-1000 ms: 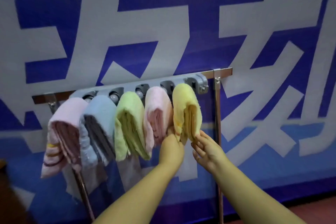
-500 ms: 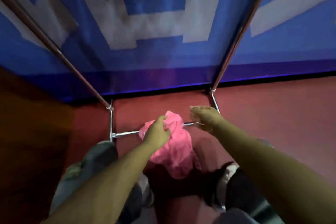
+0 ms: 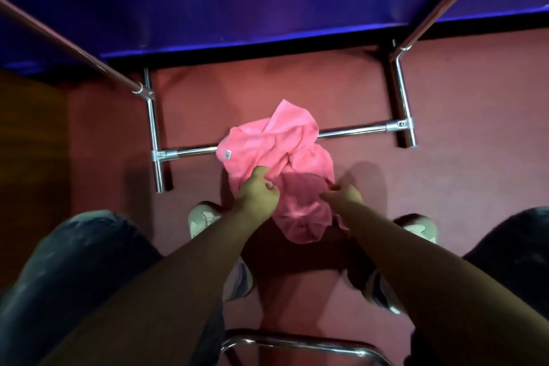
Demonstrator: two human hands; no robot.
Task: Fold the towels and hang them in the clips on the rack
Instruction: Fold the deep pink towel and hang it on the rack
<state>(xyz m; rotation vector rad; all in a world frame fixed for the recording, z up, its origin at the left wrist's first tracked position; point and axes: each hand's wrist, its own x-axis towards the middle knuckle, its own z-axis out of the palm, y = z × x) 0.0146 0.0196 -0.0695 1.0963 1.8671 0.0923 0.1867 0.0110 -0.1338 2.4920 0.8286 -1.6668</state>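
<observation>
I'm watching both hands pinching the crumpled pink towel [image 3: 277,151] lying at 12 o'clock over the rack's floor bar [image 3: 352,131]: left hand [image 3: 258,192], right hand [image 3: 344,194]. It's probably snagging there when lifted.

The pink towel [image 3: 276,151] covered the middle of the rack's lower crossbar [image 3: 353,131], and the rack's two uprights ran out past the top edge. Below the towel, a curved metal tube [image 3: 294,345] was cut off by the bottom edge. The right hand [image 3: 344,196], touching the towel's right edge, was too blurred to tell its grip.
</observation>
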